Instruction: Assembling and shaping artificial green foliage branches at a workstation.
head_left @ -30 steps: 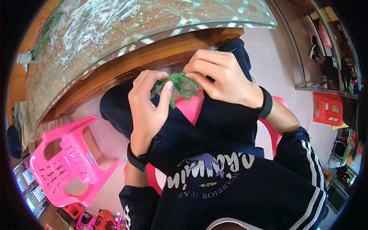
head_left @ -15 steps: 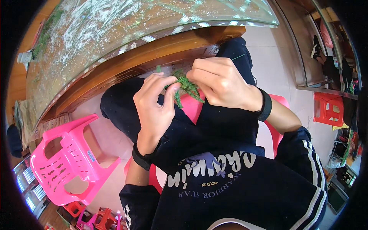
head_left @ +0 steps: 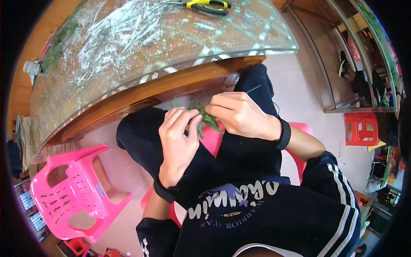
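Over my lap, both hands hold a small bunch of green artificial fern-like sprigs [head_left: 209, 121]. My left hand [head_left: 176, 139] pinches it from the left between thumb and fingers, with leafy tips poking out above and below. From the right, the closed fingers of my right hand [head_left: 245, 115] grip the same bunch, their tips partly hidden. A thin green wire [head_left: 255, 88] sticks out past the knuckles of that hand. Black bands circle both wrists.
A glass-topped wooden table [head_left: 141, 80] stands ahead, strewn with white powder and thin stems. On it lie yellow-and-black pliers [head_left: 208, 7] and green sprigs [head_left: 60, 43]. A pink plastic chair [head_left: 77, 188] is at left, a red stool [head_left: 361, 129] at right.
The view has shifted, so the table and hands sit lower in the picture and the pliers now show. Both hands keep hold of the sprigs, their fingers slightly repositioned.
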A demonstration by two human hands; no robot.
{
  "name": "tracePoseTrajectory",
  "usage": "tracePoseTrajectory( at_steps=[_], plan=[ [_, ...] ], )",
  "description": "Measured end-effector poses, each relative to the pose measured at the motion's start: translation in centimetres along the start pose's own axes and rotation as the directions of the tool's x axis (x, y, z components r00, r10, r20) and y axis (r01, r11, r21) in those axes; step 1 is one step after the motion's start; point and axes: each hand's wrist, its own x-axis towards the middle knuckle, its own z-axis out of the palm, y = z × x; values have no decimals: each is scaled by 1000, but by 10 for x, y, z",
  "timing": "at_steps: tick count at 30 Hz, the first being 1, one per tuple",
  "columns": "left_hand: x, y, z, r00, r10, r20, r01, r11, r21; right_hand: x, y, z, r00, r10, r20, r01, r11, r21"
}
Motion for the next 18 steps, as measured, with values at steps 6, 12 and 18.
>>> tracePoseTrajectory(
  at_steps=[6,12,18],
  plan=[
    [3,4,-13,994,-86,-74,85,996,-16,17,24,-23,998,26,-65,-29,999,-43],
    [6,2,-19,986,-97,-134,97,995,-11,80,108,-63,931,274,-242,-336,901,-273],
    [6,-4,-17,984,-29,-177,36,999,37,132,163,-67,964,258,-64,-227,676,-701]
  ],
)
